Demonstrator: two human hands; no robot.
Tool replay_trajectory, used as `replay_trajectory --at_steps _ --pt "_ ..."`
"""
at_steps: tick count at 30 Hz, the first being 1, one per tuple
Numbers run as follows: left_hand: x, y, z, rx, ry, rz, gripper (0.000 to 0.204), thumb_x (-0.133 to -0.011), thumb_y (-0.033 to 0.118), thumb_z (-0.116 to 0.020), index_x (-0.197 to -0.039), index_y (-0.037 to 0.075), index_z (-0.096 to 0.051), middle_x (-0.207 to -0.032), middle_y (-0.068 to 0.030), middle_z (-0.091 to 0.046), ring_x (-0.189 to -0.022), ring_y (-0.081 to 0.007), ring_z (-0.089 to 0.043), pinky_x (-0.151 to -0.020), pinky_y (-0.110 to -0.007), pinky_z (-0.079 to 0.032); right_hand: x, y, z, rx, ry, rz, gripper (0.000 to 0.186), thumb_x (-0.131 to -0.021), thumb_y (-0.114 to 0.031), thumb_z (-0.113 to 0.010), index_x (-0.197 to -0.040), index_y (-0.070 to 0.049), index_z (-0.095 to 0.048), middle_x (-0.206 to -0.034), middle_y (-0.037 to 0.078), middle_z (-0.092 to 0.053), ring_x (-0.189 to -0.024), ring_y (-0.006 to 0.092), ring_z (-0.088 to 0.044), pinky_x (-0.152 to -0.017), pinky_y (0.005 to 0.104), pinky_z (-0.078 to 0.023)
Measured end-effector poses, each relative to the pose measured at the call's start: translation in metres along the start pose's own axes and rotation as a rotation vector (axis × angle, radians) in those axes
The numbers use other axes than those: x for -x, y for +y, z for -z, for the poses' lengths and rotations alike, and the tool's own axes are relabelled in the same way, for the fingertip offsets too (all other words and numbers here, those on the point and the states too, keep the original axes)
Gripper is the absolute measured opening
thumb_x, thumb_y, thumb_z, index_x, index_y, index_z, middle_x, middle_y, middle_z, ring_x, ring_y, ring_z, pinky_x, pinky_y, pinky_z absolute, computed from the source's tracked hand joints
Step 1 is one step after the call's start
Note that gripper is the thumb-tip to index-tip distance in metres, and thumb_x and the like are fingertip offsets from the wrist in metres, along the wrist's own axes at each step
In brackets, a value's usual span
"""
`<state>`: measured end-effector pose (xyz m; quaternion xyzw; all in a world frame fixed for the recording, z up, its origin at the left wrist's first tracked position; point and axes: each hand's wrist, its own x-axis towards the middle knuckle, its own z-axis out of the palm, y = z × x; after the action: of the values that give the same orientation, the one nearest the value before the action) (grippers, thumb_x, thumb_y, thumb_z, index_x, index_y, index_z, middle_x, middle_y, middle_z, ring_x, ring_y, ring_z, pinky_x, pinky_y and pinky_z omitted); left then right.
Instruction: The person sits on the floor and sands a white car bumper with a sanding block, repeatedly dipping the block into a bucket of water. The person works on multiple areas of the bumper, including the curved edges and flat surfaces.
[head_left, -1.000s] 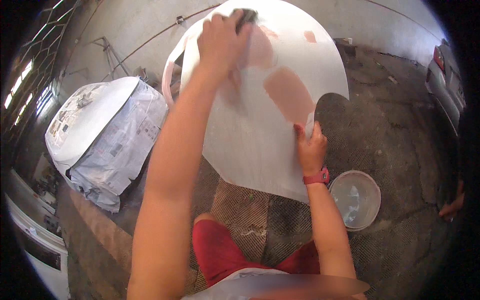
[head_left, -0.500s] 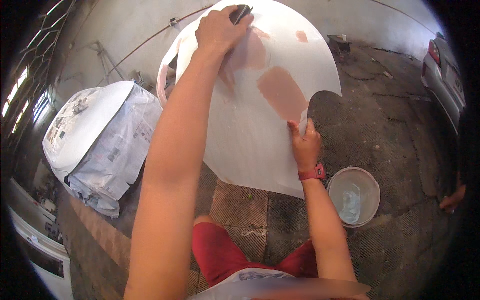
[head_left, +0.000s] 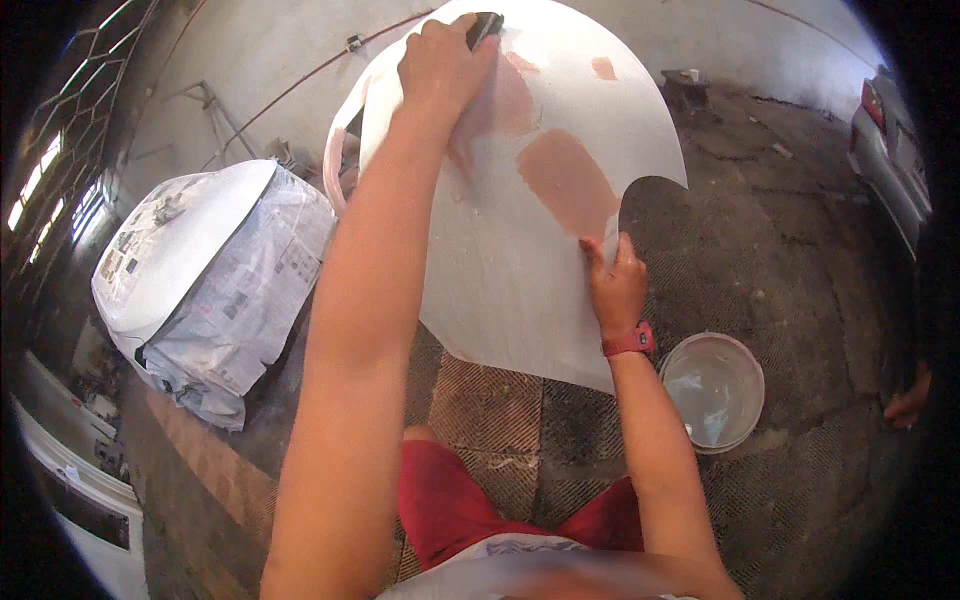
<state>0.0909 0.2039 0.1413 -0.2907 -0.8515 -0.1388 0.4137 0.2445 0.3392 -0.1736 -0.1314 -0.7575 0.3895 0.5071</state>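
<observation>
A large white car body panel (head_left: 510, 260) with pinkish filler patches stands upright in front of me. My left hand (head_left: 440, 65) reaches to its upper part and grips a dark sanding block (head_left: 486, 24) pressed against the surface near a filler patch. My right hand (head_left: 615, 285), with a red band at the wrist, clamps the panel's right edge just below the curved cut-out.
A white bucket (head_left: 715, 390) holding some water sits on the floor at the right. A car part wrapped in newspaper (head_left: 210, 280) lies at the left. A silver car (head_left: 895, 150) stands at the far right. Metal grating (head_left: 490, 410) covers the floor under me.
My left hand with the block has slid slightly up and to the right along the panel's top. My right hand stays on the edge.
</observation>
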Motion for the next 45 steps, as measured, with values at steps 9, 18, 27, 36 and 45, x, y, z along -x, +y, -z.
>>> replay_trajectory --at_steps 9,18,27,36,45 --pt "0.062 0.039 -0.019 0.046 0.206 -0.252 0.062 -0.103 0.057 -0.069 -0.152 0.018 -0.072 -0.144 -0.0174 -0.068 -0.130 -0.0408 -0.067 -0.101 -0.056 -0.060 -0.010 0.019 0.026 0.006 0.025 -0.004 0.056 -0.106 -0.055 -0.073 -0.104 0.000 -0.064 -0.082 0.031 -0.073 -0.083 0.0565 -0.071 -0.069 0.0624 -0.055" --pt "0.080 0.040 -0.027 0.078 0.309 -0.256 0.057 -0.103 0.051 -0.069 -0.147 0.015 -0.076 -0.128 -0.0234 -0.075 -0.122 -0.0403 -0.073 -0.103 -0.053 -0.060 -0.010 0.029 0.013 0.130 0.000 -0.059 0.060 -0.105 -0.058 -0.073 -0.106 0.002 -0.066 -0.086 0.030 -0.075 -0.083 0.0565 -0.072 -0.069 0.0612 -0.055" --pt "0.031 0.011 -0.034 0.034 0.265 -0.104 0.060 -0.104 0.055 -0.069 -0.151 0.018 -0.072 -0.131 -0.0234 -0.070 -0.125 -0.0423 -0.068 -0.106 -0.054 -0.057 -0.015 0.013 0.008 0.083 -0.037 -0.030 0.063 -0.106 -0.062 -0.070 -0.110 0.001 -0.068 -0.086 0.032 -0.074 -0.084 0.0574 -0.072 -0.069 0.0627 -0.055" --pt "0.011 0.017 -0.003 -0.034 0.073 -0.070 0.059 -0.104 0.055 -0.068 -0.152 0.020 -0.071 -0.141 -0.0196 -0.068 -0.128 -0.0422 -0.067 -0.101 -0.054 -0.060 -0.008 -0.005 0.009 0.038 -0.020 -0.009 0.063 -0.105 -0.063 -0.071 -0.103 0.000 -0.064 -0.081 0.031 -0.072 -0.083 0.0581 -0.070 -0.069 0.0648 -0.053" --pt "0.110 0.043 -0.044 0.002 0.430 -0.462 0.054 -0.098 0.041 -0.080 -0.150 0.028 -0.072 -0.131 -0.0136 -0.068 -0.123 -0.0373 -0.067 -0.107 -0.050 -0.058 -0.014 0.017 0.018 0.056 0.005 0.007 0.061 -0.106 -0.062 -0.070 -0.106 -0.001 -0.066 -0.083 0.033 -0.073 -0.082 0.0573 -0.071 -0.068 0.0639 -0.054"
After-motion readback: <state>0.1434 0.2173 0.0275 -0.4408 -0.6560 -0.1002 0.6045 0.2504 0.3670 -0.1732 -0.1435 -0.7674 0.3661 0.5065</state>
